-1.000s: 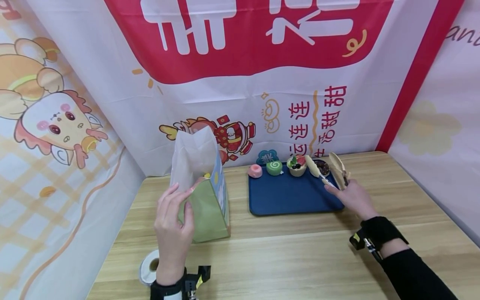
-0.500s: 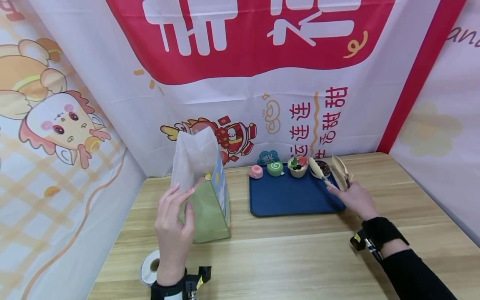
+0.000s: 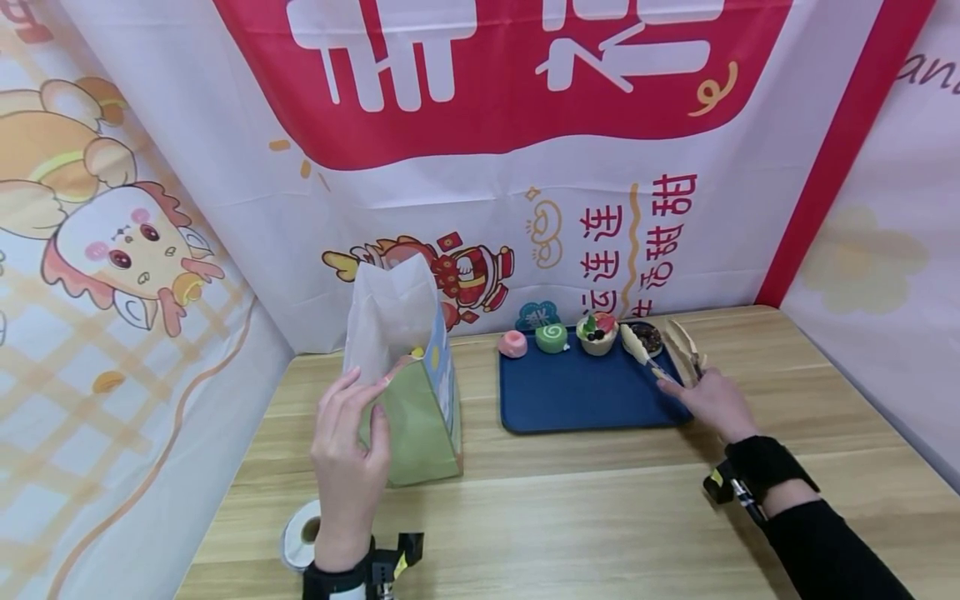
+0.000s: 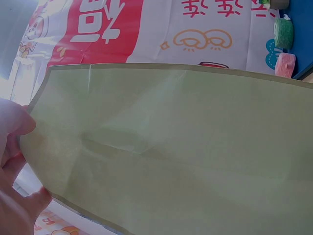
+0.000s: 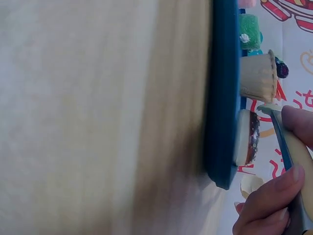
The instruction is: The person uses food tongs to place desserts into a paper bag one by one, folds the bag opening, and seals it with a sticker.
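My left hand (image 3: 348, 458) holds the top edge of a green paper bag (image 3: 408, 425), fingers and thumb at its rim; the left wrist view shows the bag's green side (image 4: 171, 147) filling most of the picture. Something yellow shows just inside the bag's mouth. My right hand (image 3: 716, 404) grips a pair of tongs (image 3: 686, 346), spread apart. Their two tips stand on either side of a round chocolate-topped pastry (image 3: 647, 337) at the right back of a blue tray (image 3: 585, 400). In the right wrist view the pastry (image 5: 248, 138) shows a pale base and dark, sprinkled top.
Along the tray's back edge sit a pink sweet (image 3: 513, 343), a green swirl roll (image 3: 552, 337) and a fruit tart (image 3: 597, 333). A white roll of labels or tape (image 3: 300, 537) lies beside my left wrist. Printed cloth walls (image 3: 480, 192) border the wooden table (image 3: 525, 525).
The tongs' tips have come down and slightly closer together around the chocolate-topped pastry. My left hand and the bag stay where they were.
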The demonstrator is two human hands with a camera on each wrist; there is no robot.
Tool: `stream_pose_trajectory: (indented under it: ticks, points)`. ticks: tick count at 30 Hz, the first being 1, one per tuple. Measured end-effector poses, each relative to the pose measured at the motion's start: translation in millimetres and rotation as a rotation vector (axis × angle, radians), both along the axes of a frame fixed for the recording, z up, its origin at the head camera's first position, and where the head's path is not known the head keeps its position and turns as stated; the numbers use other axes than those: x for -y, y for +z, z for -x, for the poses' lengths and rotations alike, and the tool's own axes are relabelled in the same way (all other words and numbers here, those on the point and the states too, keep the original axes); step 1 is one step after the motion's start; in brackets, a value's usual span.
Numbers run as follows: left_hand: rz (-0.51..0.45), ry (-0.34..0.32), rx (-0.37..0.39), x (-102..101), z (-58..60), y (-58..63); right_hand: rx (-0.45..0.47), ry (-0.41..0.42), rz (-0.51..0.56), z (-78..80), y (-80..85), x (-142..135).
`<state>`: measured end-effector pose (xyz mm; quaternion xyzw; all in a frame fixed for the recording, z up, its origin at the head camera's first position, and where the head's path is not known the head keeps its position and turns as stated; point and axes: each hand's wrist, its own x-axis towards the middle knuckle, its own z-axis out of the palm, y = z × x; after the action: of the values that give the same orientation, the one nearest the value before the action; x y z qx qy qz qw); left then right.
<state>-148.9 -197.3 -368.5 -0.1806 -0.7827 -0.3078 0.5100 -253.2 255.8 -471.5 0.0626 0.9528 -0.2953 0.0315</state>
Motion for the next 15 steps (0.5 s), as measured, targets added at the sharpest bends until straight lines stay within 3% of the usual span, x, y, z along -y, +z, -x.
stream_pose_trajectory:
  ticks: [7,15]
  points:
    - [0.000,0.001,0.007,0.3,-0.2,-1.1,-0.018,0.028,-0.021,1.6,-12.2,-2.0]
    - [0.003,0.006,0.015,1.4,1.4,-1.0,0.010,0.013,-0.036,1.6,-12.2,-1.3]
